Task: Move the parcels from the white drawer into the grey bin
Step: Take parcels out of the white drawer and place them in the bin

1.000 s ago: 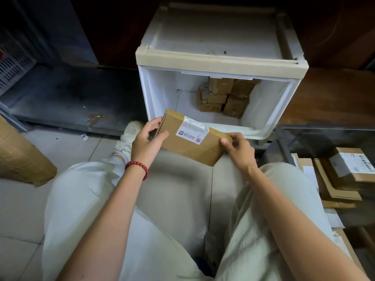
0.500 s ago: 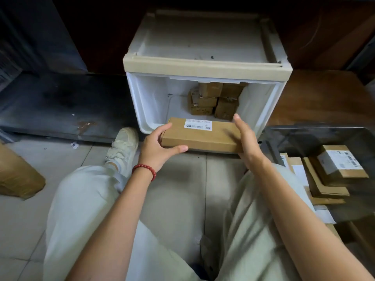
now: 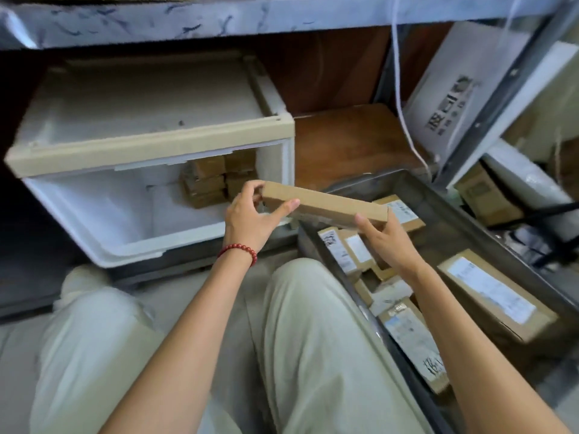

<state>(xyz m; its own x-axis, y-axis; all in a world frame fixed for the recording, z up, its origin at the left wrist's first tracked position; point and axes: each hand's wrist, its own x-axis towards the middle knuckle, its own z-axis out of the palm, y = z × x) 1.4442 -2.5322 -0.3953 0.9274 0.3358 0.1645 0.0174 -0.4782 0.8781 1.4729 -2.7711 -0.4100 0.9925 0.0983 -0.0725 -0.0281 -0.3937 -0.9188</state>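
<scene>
Tiled floor under a shelf. Your left hand point(image 3: 250, 218) pinches one end of the long flat brown cardboard parcel point(image 3: 326, 204); your right hand point(image 3: 387, 241) grips the other end. The parcel is held in the air over the grey bin point(image 3: 451, 214), beside the open white plastic drawer point(image 3: 109, 214). Small brown boxes point(image 3: 211, 183) sit stacked at the drawer's back.

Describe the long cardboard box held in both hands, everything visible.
The long parcel is a slim, plain brown cardboard box, seen mostly edge-on, sloping down to the right. The left hand pinches its left end; the right hand grips its right end from below. It hangs over the left edge of the grey bin, no label showing.
</scene>
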